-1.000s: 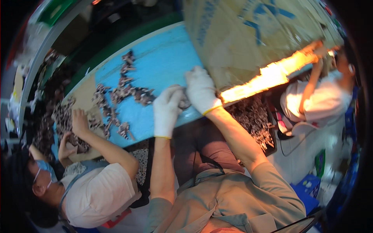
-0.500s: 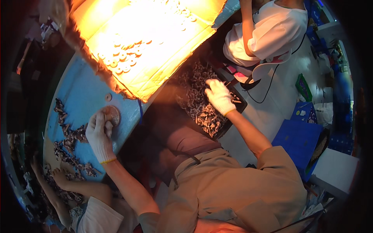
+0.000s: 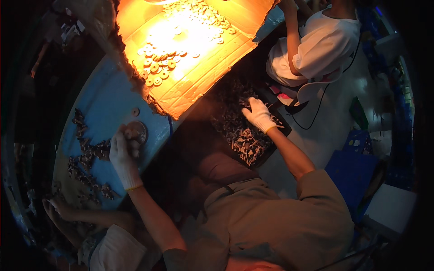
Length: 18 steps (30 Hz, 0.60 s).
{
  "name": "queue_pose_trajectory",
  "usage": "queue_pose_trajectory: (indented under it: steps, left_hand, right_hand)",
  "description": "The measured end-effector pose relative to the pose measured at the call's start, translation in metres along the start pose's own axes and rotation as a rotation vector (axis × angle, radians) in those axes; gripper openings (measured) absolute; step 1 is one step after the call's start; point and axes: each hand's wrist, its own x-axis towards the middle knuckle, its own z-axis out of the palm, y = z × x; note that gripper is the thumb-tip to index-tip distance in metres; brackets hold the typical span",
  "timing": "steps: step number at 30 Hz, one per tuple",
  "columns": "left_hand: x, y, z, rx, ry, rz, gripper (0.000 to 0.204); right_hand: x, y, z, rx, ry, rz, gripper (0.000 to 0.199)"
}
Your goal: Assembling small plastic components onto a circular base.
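My left hand (image 3: 124, 156), in a white glove with a yellow cuff, is over the blue table (image 3: 97, 97) at the left. Its fingers are bent closed around a small ring-shaped piece (image 3: 129, 134), against a round, flat disc (image 3: 141, 131). Another small ring (image 3: 135, 112) lies just beyond. My right hand (image 3: 260, 115), gloved the same way, reaches over a dark bin (image 3: 282, 123) filled with small brown parts (image 3: 246, 142). Its thumb stands apart from the other fingers, and nothing shows in its grasp; the fingertips are against the dark parts.
A brightly lit cardboard box (image 3: 181, 97) with many small rings (image 3: 158, 72) stands at the table's far side. Loose brown parts (image 3: 88, 156) trail along the table's left. A person in white (image 3: 323, 43) sits at far right; another person's arm (image 3: 99, 217) is at lower left.
The whole view has shifted and darkened, with the box less glaring. My right hand's fingers have drawn closer together over the bin. My left hand stays at the disc, the ring now more visible.
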Motion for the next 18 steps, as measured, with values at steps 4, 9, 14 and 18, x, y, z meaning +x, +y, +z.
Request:
queue_pose_trajectory:
  steps: [4, 9, 14, 18]
  left_hand:
    - [0.000, -0.008, -0.004, -0.003, -0.004, 0.048, 0.054]
    - [-0.008, -0.004, -0.018, -0.021, -0.013, 0.036, 0.056]
    - [0.002, -0.016, -0.013, 0.054, -0.077, 0.105, 0.058]
    - [-0.002, -0.025, -0.021, 0.080, -0.094, 0.100, 0.055]
  right_hand:
    - [-0.028, -0.003, -0.026, 1.550, -0.262, 0.171, 0.044]
    - [-0.048, -0.071, -0.040, 1.940, -0.555, 0.185, 0.045]
    - [-0.057, -0.140, -0.069, 1.847, -0.760, 0.085, 0.035]
    - [-0.059, -0.290, -0.113, 1.147, -0.532, -0.178, 0.035]
